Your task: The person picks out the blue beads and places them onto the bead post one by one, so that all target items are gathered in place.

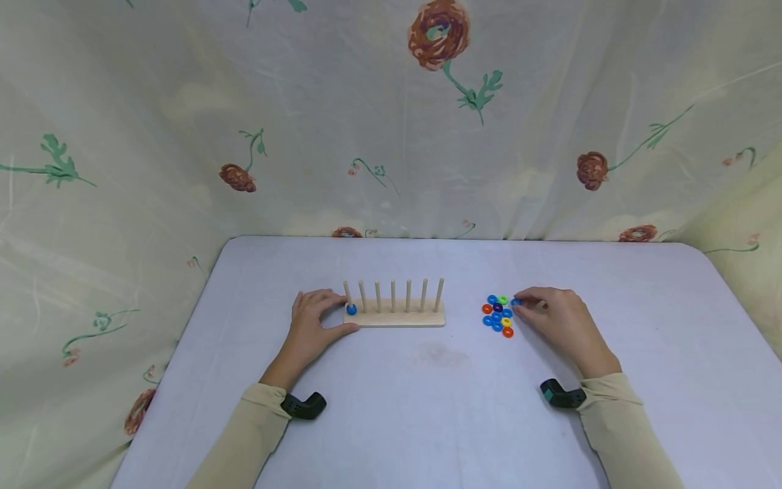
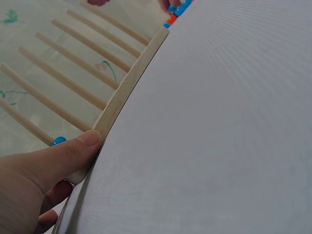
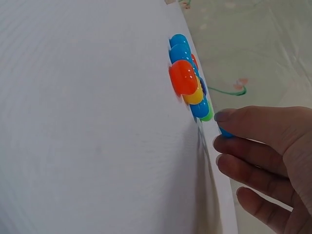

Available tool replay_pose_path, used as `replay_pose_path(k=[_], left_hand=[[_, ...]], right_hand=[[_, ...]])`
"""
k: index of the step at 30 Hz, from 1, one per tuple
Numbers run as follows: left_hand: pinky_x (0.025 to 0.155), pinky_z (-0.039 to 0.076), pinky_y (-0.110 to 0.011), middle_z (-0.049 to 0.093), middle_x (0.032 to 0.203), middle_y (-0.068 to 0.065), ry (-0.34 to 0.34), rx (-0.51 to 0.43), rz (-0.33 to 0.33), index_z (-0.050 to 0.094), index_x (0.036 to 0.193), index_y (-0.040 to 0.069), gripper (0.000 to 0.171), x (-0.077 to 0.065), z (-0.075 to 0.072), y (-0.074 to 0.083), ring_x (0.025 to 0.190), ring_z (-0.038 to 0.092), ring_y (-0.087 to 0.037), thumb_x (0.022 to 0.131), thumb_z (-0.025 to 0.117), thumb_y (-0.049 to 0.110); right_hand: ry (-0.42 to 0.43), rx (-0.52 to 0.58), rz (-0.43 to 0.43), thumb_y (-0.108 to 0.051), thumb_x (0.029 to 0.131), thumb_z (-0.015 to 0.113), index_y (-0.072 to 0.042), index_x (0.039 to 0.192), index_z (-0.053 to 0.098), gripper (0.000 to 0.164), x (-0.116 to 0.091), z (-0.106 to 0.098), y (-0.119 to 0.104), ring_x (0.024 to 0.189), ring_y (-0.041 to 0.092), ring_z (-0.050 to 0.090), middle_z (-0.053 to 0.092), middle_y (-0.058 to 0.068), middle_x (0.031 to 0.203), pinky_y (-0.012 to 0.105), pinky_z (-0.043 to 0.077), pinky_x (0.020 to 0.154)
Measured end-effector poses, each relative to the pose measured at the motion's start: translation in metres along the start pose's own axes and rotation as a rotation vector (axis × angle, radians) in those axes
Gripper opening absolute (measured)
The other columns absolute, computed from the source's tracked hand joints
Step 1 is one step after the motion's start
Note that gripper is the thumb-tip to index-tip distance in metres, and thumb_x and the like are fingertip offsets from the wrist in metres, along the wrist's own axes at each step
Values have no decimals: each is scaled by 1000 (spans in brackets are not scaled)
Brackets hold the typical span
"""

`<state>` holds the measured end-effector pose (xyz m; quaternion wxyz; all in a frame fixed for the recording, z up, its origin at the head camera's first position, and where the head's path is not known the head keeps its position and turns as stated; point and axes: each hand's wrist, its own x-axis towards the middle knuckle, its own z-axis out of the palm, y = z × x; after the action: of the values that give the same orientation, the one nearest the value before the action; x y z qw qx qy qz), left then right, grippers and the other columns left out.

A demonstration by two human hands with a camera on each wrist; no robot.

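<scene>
A wooden peg rack with several upright pegs stands on the table. A blue ring sits low on its leftmost peg. My left hand grips the rack's left end; in the left wrist view the thumb presses along the base's front edge. To the right lies a cluster of rings in blue, orange, yellow, green and dark purple, among them an orange ring. My right hand pinches a blue ring at the cluster's right side; the fingers mostly hide that ring in the right wrist view.
The white-covered table meets a hanging floral cloth at its back edge. Dark wrist devices sit on the left wrist and on the right wrist.
</scene>
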<state>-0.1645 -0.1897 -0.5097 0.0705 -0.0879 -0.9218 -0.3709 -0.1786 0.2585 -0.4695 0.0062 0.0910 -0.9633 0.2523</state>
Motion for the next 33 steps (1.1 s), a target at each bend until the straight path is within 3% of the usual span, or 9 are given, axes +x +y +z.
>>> replay_pose_path(k=[15, 24, 33], left_hand=[[128, 6, -65, 65, 140, -16, -2, 3, -2, 73, 125, 10, 57, 0, 0, 0, 142, 47, -36, 76, 93, 32], [128, 6, -66, 65, 140, -16, 2, 0, 7, 73, 124, 10, 57, 0, -1, 1, 140, 49, -37, 76, 93, 32], [128, 6, -66, 64, 140, -16, -2, -5, 5, 73, 124, 10, 57, -1, -1, 2, 140, 48, -37, 76, 93, 32]], right_hand=[[67, 9, -60, -21, 94, 78, -9, 114, 78, 24, -2, -1, -5, 95, 27, 68, 79, 10, 102, 52, 55, 88], [142, -4, -176, -15, 87, 84, -10, 111, 79, 26, -1, -1, -13, 85, 21, 66, 79, 8, 100, 39, 54, 77], [123, 14, -206, -12, 87, 83, -10, 114, 79, 27, -2, -5, -21, 85, 20, 64, 79, 8, 103, 28, 52, 70]])
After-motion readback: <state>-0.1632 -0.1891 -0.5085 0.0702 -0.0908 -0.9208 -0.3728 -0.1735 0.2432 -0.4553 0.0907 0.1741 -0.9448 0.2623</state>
